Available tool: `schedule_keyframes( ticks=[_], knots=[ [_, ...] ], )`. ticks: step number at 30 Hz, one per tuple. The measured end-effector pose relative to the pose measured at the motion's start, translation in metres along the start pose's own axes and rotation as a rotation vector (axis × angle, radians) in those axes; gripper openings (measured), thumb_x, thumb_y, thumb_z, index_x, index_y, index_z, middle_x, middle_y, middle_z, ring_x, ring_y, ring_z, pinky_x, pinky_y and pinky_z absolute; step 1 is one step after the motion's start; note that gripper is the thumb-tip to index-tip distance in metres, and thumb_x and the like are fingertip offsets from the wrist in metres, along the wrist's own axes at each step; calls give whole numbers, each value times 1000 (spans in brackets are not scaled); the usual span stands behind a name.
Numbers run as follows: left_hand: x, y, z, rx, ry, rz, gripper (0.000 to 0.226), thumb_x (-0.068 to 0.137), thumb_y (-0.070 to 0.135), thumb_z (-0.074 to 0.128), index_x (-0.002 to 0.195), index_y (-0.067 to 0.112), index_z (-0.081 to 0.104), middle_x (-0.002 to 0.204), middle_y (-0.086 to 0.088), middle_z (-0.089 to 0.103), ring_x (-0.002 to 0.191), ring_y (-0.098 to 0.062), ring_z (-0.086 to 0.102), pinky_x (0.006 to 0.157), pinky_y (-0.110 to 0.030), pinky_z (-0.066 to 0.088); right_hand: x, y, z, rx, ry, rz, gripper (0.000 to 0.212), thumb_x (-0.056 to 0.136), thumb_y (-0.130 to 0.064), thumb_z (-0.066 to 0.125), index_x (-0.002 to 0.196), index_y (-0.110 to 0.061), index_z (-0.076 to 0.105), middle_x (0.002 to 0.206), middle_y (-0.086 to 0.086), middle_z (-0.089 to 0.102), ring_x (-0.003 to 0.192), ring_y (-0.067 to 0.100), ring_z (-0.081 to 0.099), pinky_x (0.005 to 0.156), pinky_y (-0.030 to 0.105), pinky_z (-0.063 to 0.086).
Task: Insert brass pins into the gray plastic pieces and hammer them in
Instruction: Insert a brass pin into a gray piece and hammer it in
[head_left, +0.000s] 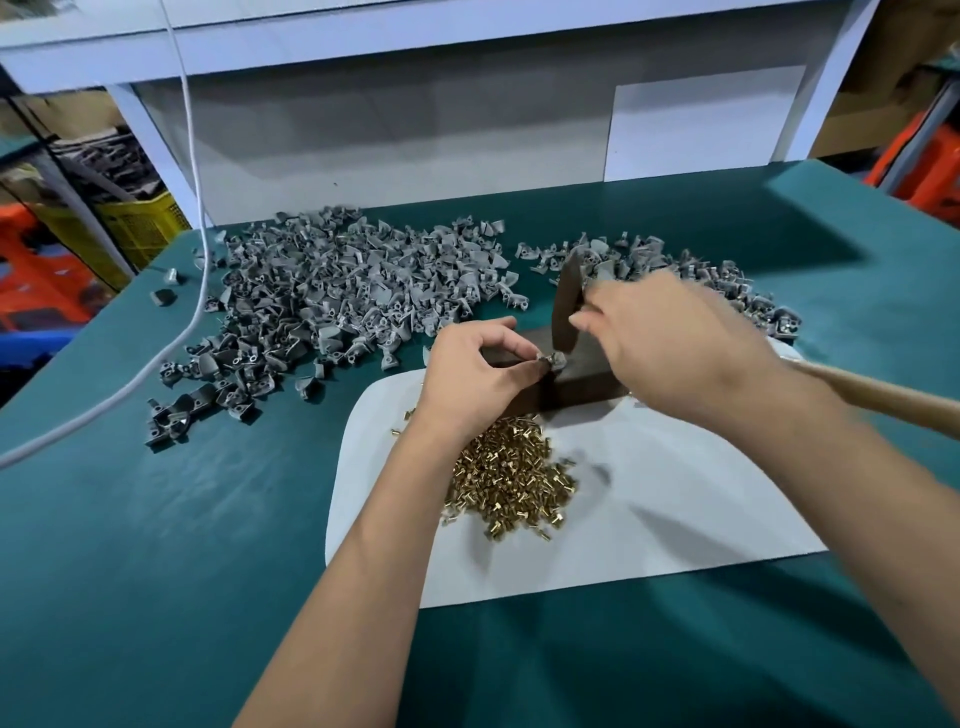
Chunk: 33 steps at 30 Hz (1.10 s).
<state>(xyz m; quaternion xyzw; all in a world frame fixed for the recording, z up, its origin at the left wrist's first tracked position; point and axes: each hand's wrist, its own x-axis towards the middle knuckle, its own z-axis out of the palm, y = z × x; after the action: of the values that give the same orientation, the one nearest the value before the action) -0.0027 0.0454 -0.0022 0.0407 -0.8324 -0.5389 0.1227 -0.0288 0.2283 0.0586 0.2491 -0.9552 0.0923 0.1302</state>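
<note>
Two bare forearms in view, no sleeves visible up to frame edge. Left hand (475, 364): no glove, no ring or watch seen. Right hand (670, 338): also ungloved, wrist bare; motion blur, so small details possibly missed. Short nails on left fingers.

Table cover (182, 545) plain teal-green, white sheet (649, 519) on top; brass pins (511, 480) shiny gold-yellow just below the left hand (467, 371) fingers (501, 340), gray plastic pieces (332, 296) matte mid-gray beyond them. Block (582, 379) under the fingertips dark brown, hammer head (566, 306) dark, probably brown-black (blurred), its handle (878, 397) pale tan wood past the right hand (670, 338). Cord (192, 171) white, crate (137, 223) yellow lattice, orange bins (930, 161) at the edges.
</note>
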Motion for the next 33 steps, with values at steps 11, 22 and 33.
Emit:
schedule_keyframes(
  ticks=[11,22,33],
  knots=[
    [1,-2,0,20,10,-5,10,77,8,86,80,15,81,118,0,68,115,1,60,81,5,34,-6,-5,-4,96,158,11,25,107,-37,40,106,-18,57,73,9,55,62,33,44,59,39,40],
    [1,-1,-1,23,9,-8,10,77,8,86,79,16,81,119,-2,68,120,-5,61,94,-9,43,-9,-10,10,57,67,10,26,108,-36,38,105,-17,54,73,8,57,67,38,54,59,41,42],
    [0,-2,-1,-73,-4,-47,14,85,8,79,78,20,80,131,-3,68,124,-9,60,114,-36,40,-16,38,-16,329,-335,-158,12,84,-37,75,82,-28,68,69,-14,68,63,5,61,58,24,47]
  ],
)
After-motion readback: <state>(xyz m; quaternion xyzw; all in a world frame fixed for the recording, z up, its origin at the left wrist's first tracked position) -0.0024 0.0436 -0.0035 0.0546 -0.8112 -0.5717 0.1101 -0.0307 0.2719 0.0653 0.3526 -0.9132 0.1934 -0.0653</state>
